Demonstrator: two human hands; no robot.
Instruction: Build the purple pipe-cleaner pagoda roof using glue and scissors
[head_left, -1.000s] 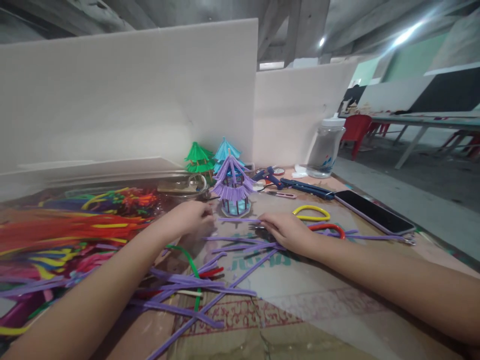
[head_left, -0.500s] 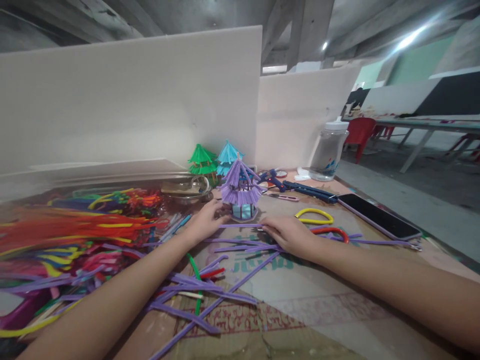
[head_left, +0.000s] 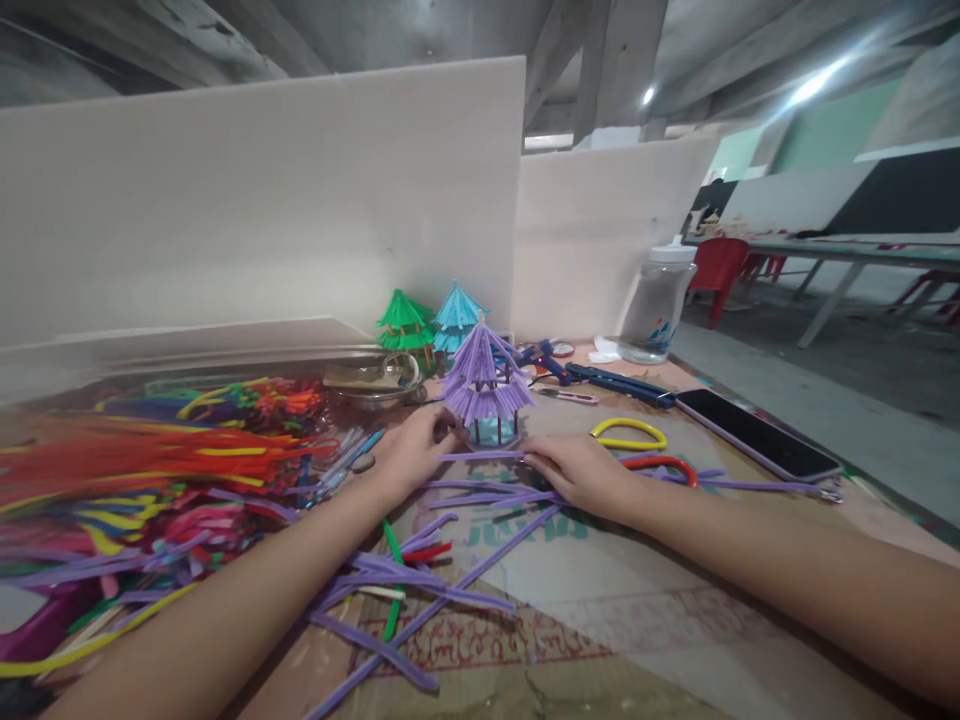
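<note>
in the head view, the left hand (head_left: 414,442) was half curled just beside a small two-tiered pavilion model of purple fuzzy strips (head_left: 487,403); whether its fingers gripped anything could not be told. the right hand (head_left: 585,472) had its fingertips drawn together and seemed to pinch the right end of a short straight purple fuzzy strip (head_left: 484,456), which lay level before the pavilion's base.

the pavilion stood upright near the middle of the covered table (head_left: 660,580). both its roof tiers looked covered, with dark posts in place below, so most of it seemed done. the short strip appeared not yet fixed to it, and long loose purple fuzzy strips (head_left: 487,601) lay nearer the wearer; how many remained to be added could not be told. behind it, a green tiered model (head_left: 401,308) and a light blue tiered model (head_left: 456,305) looked finished by comparison.
</note>
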